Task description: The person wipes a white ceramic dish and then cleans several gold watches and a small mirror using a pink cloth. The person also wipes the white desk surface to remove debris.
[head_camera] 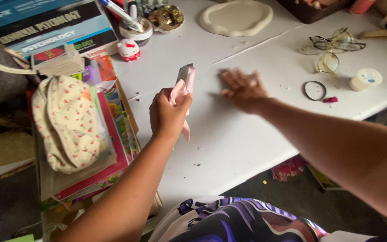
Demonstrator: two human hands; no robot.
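The left hand (169,111) is gripping a pink cloth (183,89) upright above the white bench (229,139), keeping it off the surface, while the right hand (243,89), open and flat, is pressing the bench just right of it.

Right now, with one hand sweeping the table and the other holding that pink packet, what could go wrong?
1. The right hand, blurred and flat on the white table, could knock the black hair tie or the glasses lying nearby.
2. Crumbs near the front edge may get brushed onto the floor.
3. The left hand grips the pink packet low down, so it could slip.
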